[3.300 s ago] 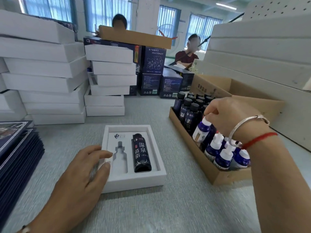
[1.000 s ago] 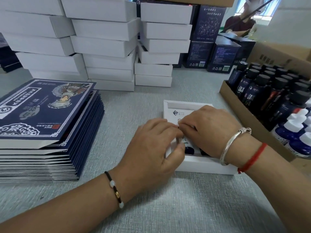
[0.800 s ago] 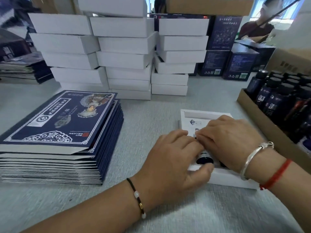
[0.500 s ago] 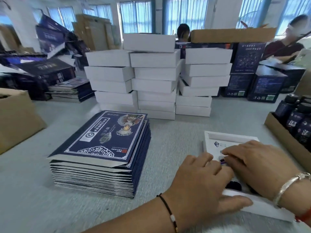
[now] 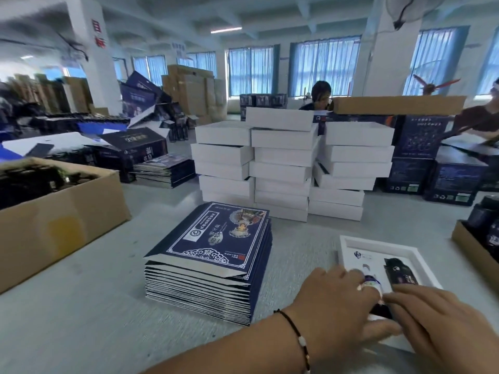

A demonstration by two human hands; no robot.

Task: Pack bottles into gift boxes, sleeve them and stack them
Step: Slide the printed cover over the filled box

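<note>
Both bottles (image 5: 399,273) in box (image 5: 378,245); both hands (image 5: 337,298) spread flat, pressing. Sleeve stack (image 5: 216,238) left of box untouched.

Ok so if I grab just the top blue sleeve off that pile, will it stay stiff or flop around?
The top blue sleeve looks like thin flat printed card, so it probably bends somewhat when held by one edge. Its printed face looks smooth, so it may slide off the sleeve pile easily. Being so thin, it likely weighs little.
</note>
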